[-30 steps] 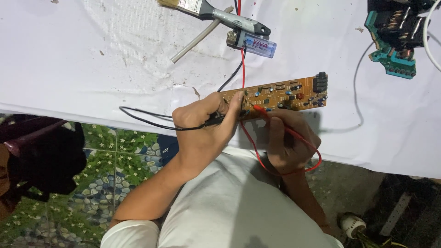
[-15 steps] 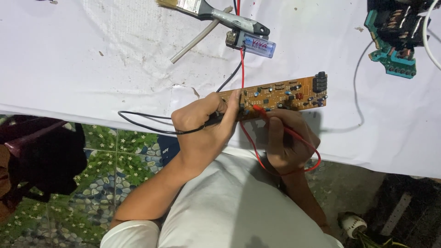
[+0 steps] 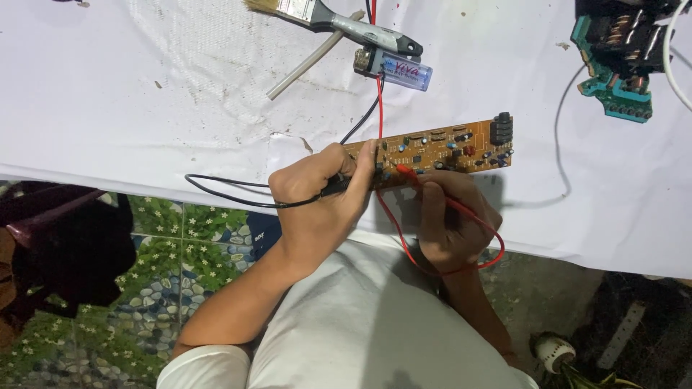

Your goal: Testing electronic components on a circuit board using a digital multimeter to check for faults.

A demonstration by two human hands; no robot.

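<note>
White cloth covers the counter, speckled with small dark crumbs, and below its near edge a floor of green pebble-patterned tiles shows. Lying close to that edge is a long, narrow orange-brown circuit board, studded with small blue, red and black components, with a black block connector at its far right end.

At the board's left end the left hand is clenched around a black test probe, its tip pressed against the board edge; a thin black lead loops away to the left of the board and another stretch runs up beyond it. Just below the board's middle the right hand pinches a red test probe whose tip touches the board, and its red lead curls around the wrist.

Beyond the board lies a cylindrical blue-and-silver battery in a holder, with red and black wires coming down to the board. Just past the battery rests a flat paintbrush with a grey metal handle, crossing a pale stick. Well to the right of the board, at the counter's far corner, sits a green circuit board with copper coils, and a thin grey wire curves down from it.
</note>
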